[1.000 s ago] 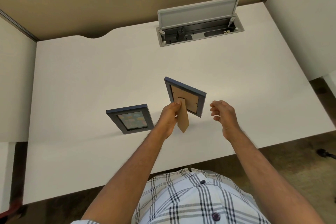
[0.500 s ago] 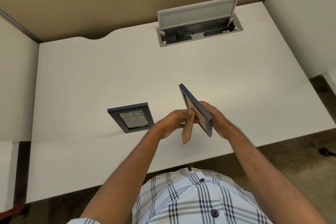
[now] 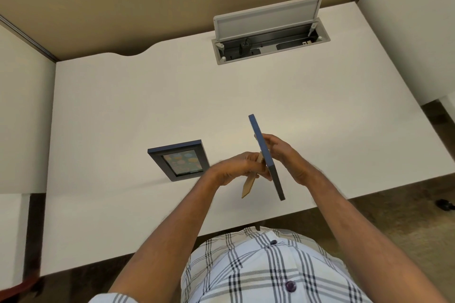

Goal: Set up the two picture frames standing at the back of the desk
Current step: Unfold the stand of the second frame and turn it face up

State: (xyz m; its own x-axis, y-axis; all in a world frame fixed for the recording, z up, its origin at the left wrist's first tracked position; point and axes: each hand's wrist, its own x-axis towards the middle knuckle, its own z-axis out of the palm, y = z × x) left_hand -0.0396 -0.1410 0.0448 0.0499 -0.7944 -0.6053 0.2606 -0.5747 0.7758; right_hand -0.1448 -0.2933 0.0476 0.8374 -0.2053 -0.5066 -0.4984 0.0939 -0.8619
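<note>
While edge-on, the held frame (image 3: 266, 157) sits between left hand (image 3: 236, 167) and right hand (image 3: 286, 158).

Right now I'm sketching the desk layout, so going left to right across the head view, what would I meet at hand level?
Dark-framed picture lying flat → left hand → tan cardboard easel stand → dark blue picture frame held edge-on → right hand.

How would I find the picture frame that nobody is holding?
Start at the white desk and look near its front edge, left of the two hands. There a dark frame lies flat, showing a colourful spotted picture. The other frame is held up edge-on between both hands.
</note>
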